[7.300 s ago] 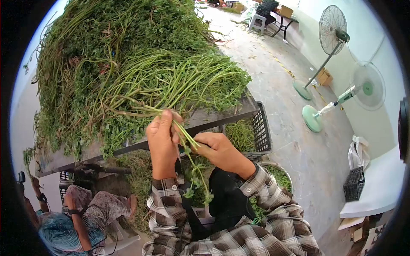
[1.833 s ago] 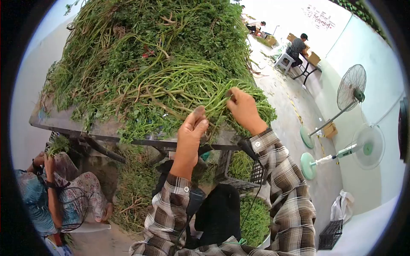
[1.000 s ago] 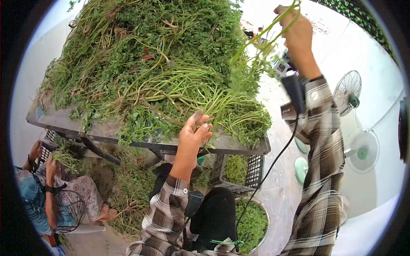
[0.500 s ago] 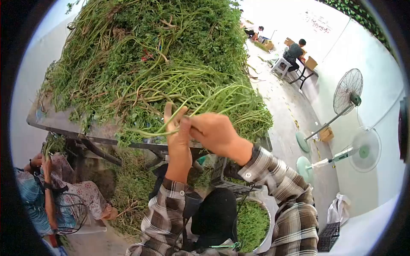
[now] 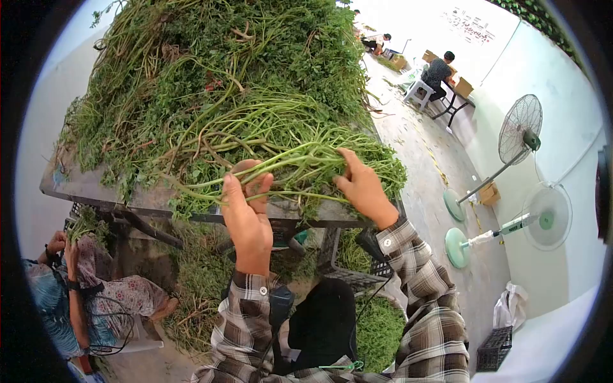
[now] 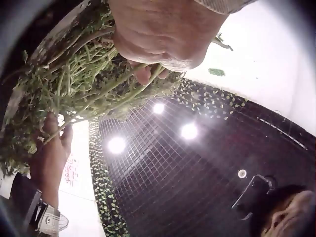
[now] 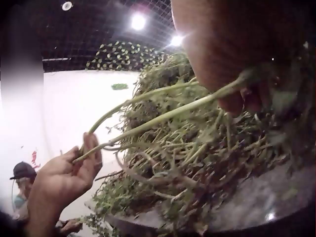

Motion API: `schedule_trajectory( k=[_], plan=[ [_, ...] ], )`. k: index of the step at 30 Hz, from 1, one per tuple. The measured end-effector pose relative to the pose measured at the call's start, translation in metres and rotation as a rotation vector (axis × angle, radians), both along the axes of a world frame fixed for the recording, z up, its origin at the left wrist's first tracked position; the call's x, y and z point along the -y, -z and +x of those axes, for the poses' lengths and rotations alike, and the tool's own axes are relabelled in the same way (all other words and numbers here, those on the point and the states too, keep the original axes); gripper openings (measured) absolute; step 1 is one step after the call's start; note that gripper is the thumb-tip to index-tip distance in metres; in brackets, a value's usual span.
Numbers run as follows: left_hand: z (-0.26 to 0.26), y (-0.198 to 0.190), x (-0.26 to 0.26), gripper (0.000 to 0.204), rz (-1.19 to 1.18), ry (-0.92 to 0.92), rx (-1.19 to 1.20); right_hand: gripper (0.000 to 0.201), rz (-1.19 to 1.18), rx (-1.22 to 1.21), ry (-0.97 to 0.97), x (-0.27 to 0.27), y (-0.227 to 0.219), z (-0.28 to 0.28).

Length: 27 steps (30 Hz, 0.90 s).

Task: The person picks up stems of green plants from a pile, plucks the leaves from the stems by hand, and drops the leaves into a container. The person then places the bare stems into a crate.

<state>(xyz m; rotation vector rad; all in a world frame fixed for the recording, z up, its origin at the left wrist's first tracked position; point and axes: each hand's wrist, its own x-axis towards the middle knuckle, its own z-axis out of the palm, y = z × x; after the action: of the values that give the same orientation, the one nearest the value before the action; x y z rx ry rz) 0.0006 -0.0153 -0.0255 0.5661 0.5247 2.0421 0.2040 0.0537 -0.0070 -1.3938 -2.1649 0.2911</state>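
Observation:
Long green leafy stems [image 5: 287, 155] stretch between the two hands, above the front edge of the table. My left hand [image 5: 249, 214] pinches their left ends between thumb and fingers, palm turned up; the right wrist view shows this left hand [image 7: 61, 180] with the stem ends jutting past the fingertips. At the other end, my right hand [image 5: 369, 191] holds the stems with thumb and forefinger. The left wrist view shows the right hand [image 6: 52, 155] with a stem crossing between thumb and finger. Behind the hands rises a large heap of cut greens [image 5: 191, 102].
The heap lies on a dark-edged table [image 5: 96, 199]. Below are a black crate [image 5: 329, 252] and a round tub of greens [image 5: 380, 335]. A seated person [image 5: 70, 300] handles greens at left. Two fans [image 5: 520, 127] stand at right, near another black crate [image 5: 495, 350].
The right hand lifted a leafy bunch high at upper right, then brought it down to the left hand. Since then it has moved right, spreading the stems between both hands.

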Motion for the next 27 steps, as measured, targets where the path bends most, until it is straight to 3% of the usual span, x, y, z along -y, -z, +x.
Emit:
schedule_trajectory(
  k=[3,7,11,13,17,22,27],
  plan=[
    [-0.009,-0.008,0.005,0.039,0.052,-0.050,0.093,0.049,-0.048,-0.096,0.065,-0.018,0.008,0.020],
    [-0.042,-0.007,0.013,0.036,0.348,-0.131,0.181,0.040,-0.065,-0.134,0.085,-0.036,0.013,0.037],
    [-0.058,-0.011,0.021,0.035,0.423,-0.123,0.302,0.042,-0.121,-0.159,0.071,-0.043,0.015,0.036],
    [-0.062,-0.004,0.019,0.035,0.513,0.006,0.248,0.044,-0.330,-0.298,0.022,-0.044,0.010,0.036],
    [-0.055,-0.007,0.021,0.035,0.465,0.028,0.317,0.045,-0.506,-0.677,-0.039,-0.007,-0.024,0.030],
    [-0.051,-0.012,0.022,0.035,0.433,0.056,0.297,0.032,-0.418,-0.728,0.008,0.047,-0.033,0.039],
    [-0.030,-0.016,0.020,0.036,0.164,0.110,0.027,0.024,-0.401,-0.771,0.037,0.099,-0.018,0.045]
  ],
)
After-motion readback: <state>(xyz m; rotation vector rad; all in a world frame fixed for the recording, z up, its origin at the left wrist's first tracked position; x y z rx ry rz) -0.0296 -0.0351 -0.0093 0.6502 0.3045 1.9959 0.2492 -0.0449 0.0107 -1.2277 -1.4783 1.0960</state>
